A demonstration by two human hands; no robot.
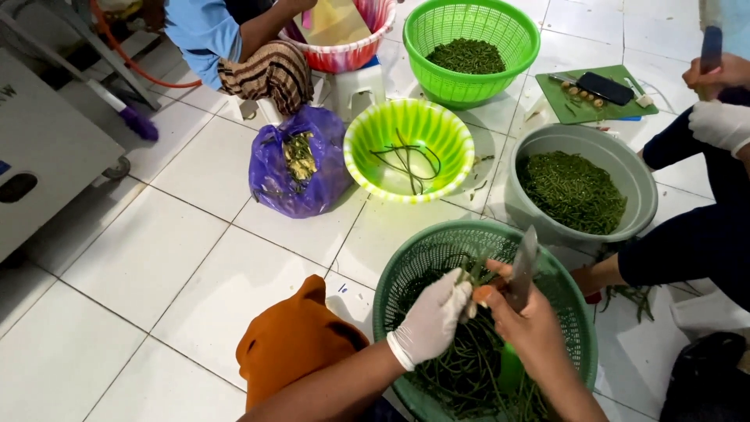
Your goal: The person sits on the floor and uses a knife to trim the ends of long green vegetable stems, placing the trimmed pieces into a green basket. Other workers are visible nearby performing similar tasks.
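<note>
Hands work closest to the camera, over a dark green plastic basket (pixel 406 270) heaped with long green beans (pixel 461 367). The left hand (pixel 430 320), in a white glove, pinches a small bunch of bean stalks (pixel 474 273) between closed fingers. The right hand (pixel 525 324), bare, is wrapped shut around a knife handle, and the knife blade (pixel 523 262) points upward just beside the pinched stalks — touching or not, I cannot tell. An orange-clad knee (pixel 293 344) sits left of the basket on the white tiled floor (pixel 141 258).

Just beyond, a lime-green basin (pixel 367 137) holds a few loose bean strands, with a purple plastic bag (pixel 269 168) of scraps at its left and a grey tub (pixel 637 168) of chopped green pieces at its right. Another person's white-gloved hand (pixel 723 125) shows at the right edge.

Farther off stand a bright green colander (pixel 422 35) of chopped greens and a green cutting board (pixel 558 105) carrying a dark phone (pixel 604 87) — and a seated person in a blue shirt (pixel 199 31) beside a red-striped basin (pixel 348 55).
</note>
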